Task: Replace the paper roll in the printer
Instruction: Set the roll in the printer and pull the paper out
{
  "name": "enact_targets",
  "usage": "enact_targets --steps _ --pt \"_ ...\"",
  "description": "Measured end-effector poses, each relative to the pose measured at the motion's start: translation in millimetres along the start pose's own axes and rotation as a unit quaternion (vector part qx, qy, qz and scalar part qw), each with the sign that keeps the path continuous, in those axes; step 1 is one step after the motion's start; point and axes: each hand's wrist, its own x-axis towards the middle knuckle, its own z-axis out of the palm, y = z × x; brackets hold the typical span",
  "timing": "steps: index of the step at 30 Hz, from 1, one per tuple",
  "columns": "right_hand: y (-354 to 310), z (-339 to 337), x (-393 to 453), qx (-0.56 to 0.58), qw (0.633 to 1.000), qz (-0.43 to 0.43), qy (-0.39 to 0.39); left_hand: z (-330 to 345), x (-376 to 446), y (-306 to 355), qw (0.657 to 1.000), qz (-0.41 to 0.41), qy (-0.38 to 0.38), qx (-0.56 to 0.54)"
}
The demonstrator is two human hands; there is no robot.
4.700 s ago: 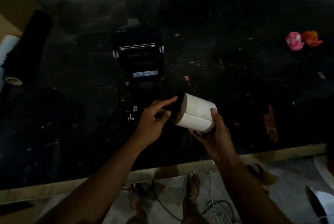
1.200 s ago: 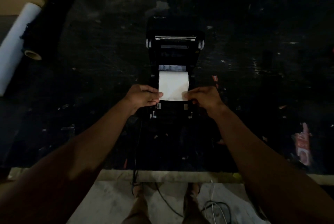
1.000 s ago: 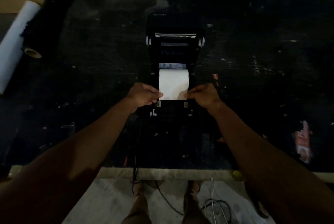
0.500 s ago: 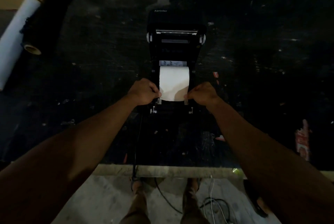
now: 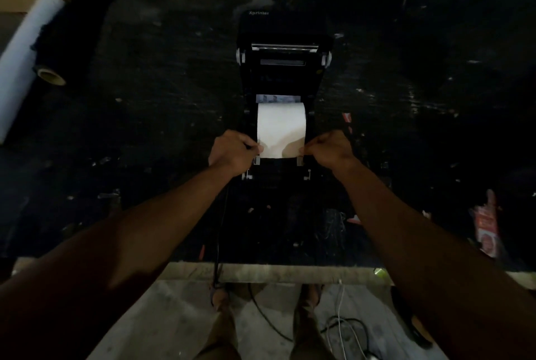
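A person stands at a dark, scuffed bench (image 5: 145, 156), both bare arms stretched forward over a black printer (image 5: 282, 75) that sits open near the middle of the surface, its lid tipped back and the brand name showing on the far edge. A white paper roll (image 5: 281, 124) lies in the open bay, with a length of paper drawn toward the person. The left hand (image 5: 232, 150) pinches the paper's near left corner, its fingers (image 5: 260, 148) closed on the edge; the right hand (image 5: 329, 149) pinches the near right corner the same way, thumb and fingers pressed together on the sheet. The sheet hangs flat between the two hands, just above the printer's front guides. At the bench's far left lie a black roll (image 5: 81, 11), its cardboard core facing the camera, and a long white roll (image 5: 26, 52) beside it, touching or nearly so. A red and white wrapper (image 5: 487, 226) rests near the right edge, well apart from the printer. A dark cable (image 5: 219, 237) runs from the printer over the bench's near edge. Below, the person's feet stand on a concrete floor (image 5: 179, 316) among loose wires (image 5: 345, 330).
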Motion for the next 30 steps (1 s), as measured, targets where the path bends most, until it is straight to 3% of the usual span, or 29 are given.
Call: enact_targets --steps 9,17,19,21,24,26,28,30 --pt "-8 -1 1 -0.016 0.999 0.021 -0.043 -21 13 9 0.994 0.013 -0.09 0.062" --pt "-21 -10 -9 -0.128 0.99 0.003 -0.065 -27 25 26 0.971 0.032 -0.152 0.18" --pt "-23 -12 -23 -0.185 0.981 -0.062 -0.009 -30 27 30 0.966 0.028 -0.166 0.198" --pt "-20 -9 -41 -0.224 0.952 -0.203 0.048 -32 27 34 0.961 0.028 -0.176 0.211" --pt "-9 7 -64 -0.287 0.89 -0.352 0.028 -33 25 38 0.957 0.035 -0.175 0.227" --pt "-2 19 -68 -0.352 0.856 -0.378 0.006 -34 22 39 0.96 0.028 -0.168 0.223" --pt "2 25 -68 -0.377 0.845 -0.378 -0.006 -34 15 36 0.966 0.015 -0.149 0.212" --pt "4 28 -68 -0.381 0.844 -0.378 -0.004 -33 -1 32 0.976 0.027 -0.072 0.202"
